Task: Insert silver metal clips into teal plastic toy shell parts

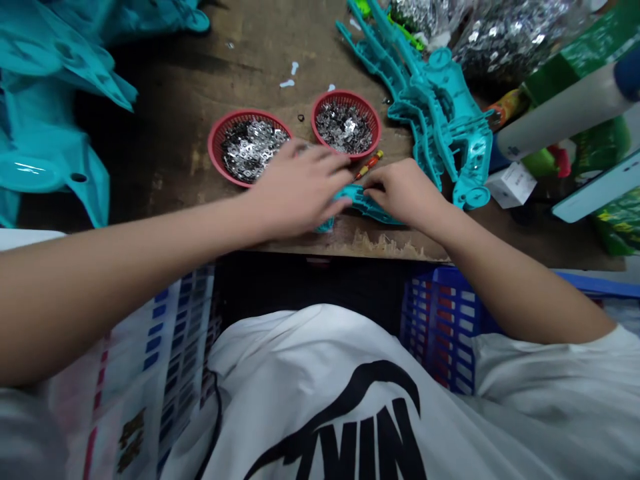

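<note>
A turquoise plastic part [377, 211] lies near the table's front edge, partly covered by both hands. My left hand [303, 190] reaches over its left end, slightly blurred, with the fingers stretched out and apart. Over the part's upper side, my right hand [407, 193] is closed, thumb and forefinger pinched together; what they hold, if anything, is hidden. Just beyond the fingers lies a small tool with a yellow and red handle [371, 163]. Two red baskets hold small shiny metal pieces: the left basket [216, 160] is partly behind my left hand, the right basket [376, 137] beyond both hands.
A stack of turquoise plastic parts [425, 100] lies to the right, with larger turquoise mouldings [50, 133] at left. Bags of metal pieces [520, 40], a white cylinder [560, 113] and a small white box [511, 185] are at right. A blue crate [440, 327] stands below the table.
</note>
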Available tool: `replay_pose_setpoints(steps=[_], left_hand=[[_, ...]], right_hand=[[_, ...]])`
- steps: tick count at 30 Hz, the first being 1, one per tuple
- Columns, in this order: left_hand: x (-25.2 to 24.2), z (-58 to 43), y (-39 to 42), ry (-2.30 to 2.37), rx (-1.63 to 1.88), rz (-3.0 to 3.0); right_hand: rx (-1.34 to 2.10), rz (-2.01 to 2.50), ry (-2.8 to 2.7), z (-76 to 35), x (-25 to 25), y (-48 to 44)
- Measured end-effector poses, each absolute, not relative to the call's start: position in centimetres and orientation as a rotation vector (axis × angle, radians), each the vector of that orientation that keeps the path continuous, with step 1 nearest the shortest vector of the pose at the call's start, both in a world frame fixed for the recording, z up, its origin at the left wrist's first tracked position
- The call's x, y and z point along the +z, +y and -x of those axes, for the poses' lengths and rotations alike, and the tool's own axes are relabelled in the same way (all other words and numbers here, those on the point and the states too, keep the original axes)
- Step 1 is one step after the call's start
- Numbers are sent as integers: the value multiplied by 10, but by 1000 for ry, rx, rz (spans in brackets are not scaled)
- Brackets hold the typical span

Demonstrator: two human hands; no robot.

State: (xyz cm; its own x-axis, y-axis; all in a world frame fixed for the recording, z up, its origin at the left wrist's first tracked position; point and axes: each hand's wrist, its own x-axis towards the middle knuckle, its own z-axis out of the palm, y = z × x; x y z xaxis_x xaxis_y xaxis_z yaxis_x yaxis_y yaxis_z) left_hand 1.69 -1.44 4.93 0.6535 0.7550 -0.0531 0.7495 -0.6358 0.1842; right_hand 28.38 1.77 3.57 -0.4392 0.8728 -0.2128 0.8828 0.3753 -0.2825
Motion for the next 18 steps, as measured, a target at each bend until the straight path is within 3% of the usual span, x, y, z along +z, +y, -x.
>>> replay_pose_setpoints(steps=[4,7,12,18], left_hand=[[90,23,36,1821,-87,-2456],[80,61,68,2017,-240,-2321],[47,91,92,1833,-339,-2308],[53,85,88,1750,-468,-2266]], right_hand=[[-539,-1723,2560,-284,37,17],[-560,-1721,2576,-285,36,19],[-565,-1623,2573,-289,36,21],[-551,-1578,2554,-290,45,20]])
